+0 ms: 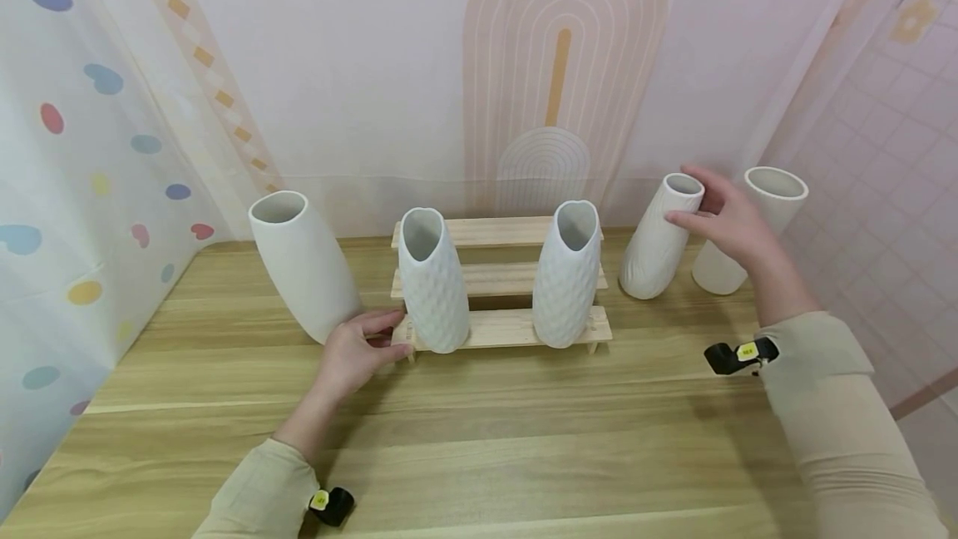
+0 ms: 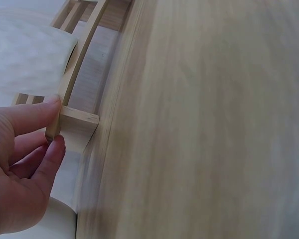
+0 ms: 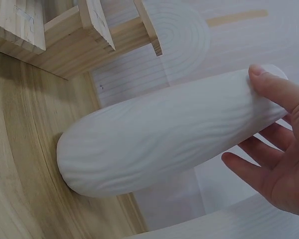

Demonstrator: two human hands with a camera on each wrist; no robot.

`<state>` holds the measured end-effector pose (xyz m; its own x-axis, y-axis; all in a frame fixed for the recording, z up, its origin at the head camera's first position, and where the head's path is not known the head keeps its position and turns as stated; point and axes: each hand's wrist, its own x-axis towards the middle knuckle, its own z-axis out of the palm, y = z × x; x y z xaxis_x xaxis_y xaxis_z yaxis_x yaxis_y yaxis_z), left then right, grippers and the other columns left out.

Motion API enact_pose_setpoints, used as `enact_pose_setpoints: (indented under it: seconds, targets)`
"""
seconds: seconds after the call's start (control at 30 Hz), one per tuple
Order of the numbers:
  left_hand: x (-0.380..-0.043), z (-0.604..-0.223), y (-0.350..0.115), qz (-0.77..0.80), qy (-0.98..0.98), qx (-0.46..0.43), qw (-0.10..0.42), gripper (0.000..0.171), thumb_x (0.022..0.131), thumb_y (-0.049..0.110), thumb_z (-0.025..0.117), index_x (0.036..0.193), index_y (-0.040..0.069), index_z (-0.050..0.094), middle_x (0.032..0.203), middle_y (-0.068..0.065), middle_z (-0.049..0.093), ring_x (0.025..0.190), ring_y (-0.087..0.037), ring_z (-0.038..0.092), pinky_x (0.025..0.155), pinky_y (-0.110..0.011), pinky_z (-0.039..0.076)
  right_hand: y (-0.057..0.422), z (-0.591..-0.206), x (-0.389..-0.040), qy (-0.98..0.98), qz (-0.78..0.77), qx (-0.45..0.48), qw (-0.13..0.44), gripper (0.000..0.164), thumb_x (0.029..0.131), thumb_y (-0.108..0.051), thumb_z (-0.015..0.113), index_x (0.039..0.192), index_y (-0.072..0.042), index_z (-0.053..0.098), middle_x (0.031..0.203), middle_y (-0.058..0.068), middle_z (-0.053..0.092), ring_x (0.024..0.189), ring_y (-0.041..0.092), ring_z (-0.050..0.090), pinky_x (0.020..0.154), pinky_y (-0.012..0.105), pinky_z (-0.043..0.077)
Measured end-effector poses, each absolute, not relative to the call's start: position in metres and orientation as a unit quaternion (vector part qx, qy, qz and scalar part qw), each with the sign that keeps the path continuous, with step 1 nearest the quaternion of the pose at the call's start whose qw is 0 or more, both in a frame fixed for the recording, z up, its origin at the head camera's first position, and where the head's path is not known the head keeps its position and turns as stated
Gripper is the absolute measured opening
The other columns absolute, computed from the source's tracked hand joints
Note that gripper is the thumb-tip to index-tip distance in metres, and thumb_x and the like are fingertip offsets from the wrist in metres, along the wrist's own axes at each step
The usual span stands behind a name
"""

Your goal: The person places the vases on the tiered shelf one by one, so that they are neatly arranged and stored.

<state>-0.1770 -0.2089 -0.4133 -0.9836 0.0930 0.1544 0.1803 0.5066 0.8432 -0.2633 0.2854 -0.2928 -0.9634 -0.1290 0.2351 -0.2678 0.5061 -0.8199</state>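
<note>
My left hand (image 1: 358,353) pinches the left end of the lowest slat of a small wooden tiered rack (image 1: 500,326), thumb on one face and fingers on the other in the left wrist view. My right hand (image 1: 728,219) grips a white vase with wavy ridges (image 3: 159,134) near its rim, to the right of the rack. That vase stands on the tabletop. Two white dimpled vases with notched rims, a left one (image 1: 437,298) and a right one (image 1: 566,289), stand on the rack's lowest tier.
A smooth white vase (image 1: 307,273) stands left of the rack, close behind my left hand. Beyond my right hand is another white vase (image 1: 720,269). A patterned curtain (image 1: 359,90) hangs behind the wooden table (image 1: 479,456) and along its sides.
</note>
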Motion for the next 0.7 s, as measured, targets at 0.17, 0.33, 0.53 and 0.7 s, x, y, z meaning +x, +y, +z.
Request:
enact_pose_setpoints:
  seconds: [0.17, 0.33, 0.53, 0.7]
  targets:
    - [-0.177, -0.413, -0.209, -0.486, -0.869, -0.078, 0.045, 0.051, 0.078, 0.005, 0.084, 0.125, -0.005, 0.066, 0.129, -0.019, 0.062, 0.100, -0.030, 0.066, 0.079, -0.024, 0.056, 0.285, -0.293, -0.261, -0.874, 0.467, 0.098, 0.087, 0.067, 0.090, -0.013, 0.074, 0.149, -0.004, 0.042, 0.122, -0.002, 0.059, 0.101, -0.003, 0.053, 0.083, 0.011, 0.045]
    - [-0.176, -0.413, -0.209, -0.487, -0.869, -0.077, 0.046, 0.050, 0.078, 0.005, 0.084, 0.124, -0.005, 0.066, 0.129, -0.020, 0.062, 0.100, -0.030, 0.066, 0.079, -0.022, 0.056, 0.285, -0.292, -0.255, -0.877, 0.460, 0.095, 0.101, 0.064, 0.089, -0.016, 0.076, 0.144, -0.004, 0.047, 0.117, -0.006, 0.060, 0.098, -0.003, 0.054, 0.079, 0.012, 0.046]
    - [-0.176, -0.412, -0.209, -0.483, -0.871, -0.078, 0.049, 0.050, 0.078, 0.003, 0.084, 0.124, -0.006, 0.066, 0.128, -0.020, 0.062, 0.098, -0.029, 0.066, 0.079, -0.023, 0.056, 0.285, -0.294, -0.248, -0.878, 0.455, 0.085, 0.122, 0.061, 0.087, -0.018, 0.078, 0.140, -0.003, 0.051, 0.109, -0.016, 0.059, 0.095, -0.003, 0.055, 0.077, 0.011, 0.046]
    - [-0.176, -0.412, -0.208, -0.484, -0.870, -0.081, 0.049, 0.050, 0.078, 0.003, 0.083, 0.124, -0.006, 0.066, 0.127, -0.020, 0.063, 0.097, -0.030, 0.067, 0.078, -0.024, 0.056, 0.286, -0.293, -0.244, -0.885, 0.442, 0.074, 0.124, 0.060, 0.087, -0.023, 0.079, 0.139, -0.006, 0.053, 0.106, -0.020, 0.060, 0.095, -0.004, 0.056, 0.077, 0.012, 0.045]
